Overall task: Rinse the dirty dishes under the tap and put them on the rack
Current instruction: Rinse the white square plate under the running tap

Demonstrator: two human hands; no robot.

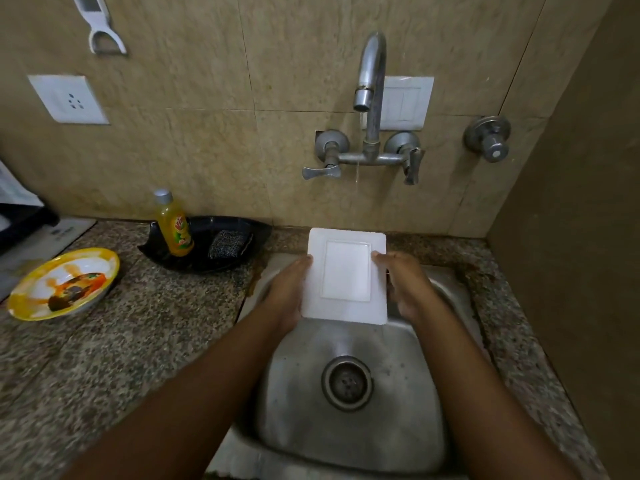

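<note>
White rectangular plastic plate, gripped at both side edges by left hand and right hand, is best tilted so the thin stream sheets off into the steel sink.

Most of the left hand and the right hand lies behind the white rectangular plate, so only thumbs and wrists show; how the fingers lie behind it cannot be told. The plate covers the far wall of the steel sink, whose near rim is cut off at six o'clock. At eleven o'clock the white plastic wall hanger runs off the top edge. At nine o'clock a dark appliance is cropped beyond recognition.
</note>
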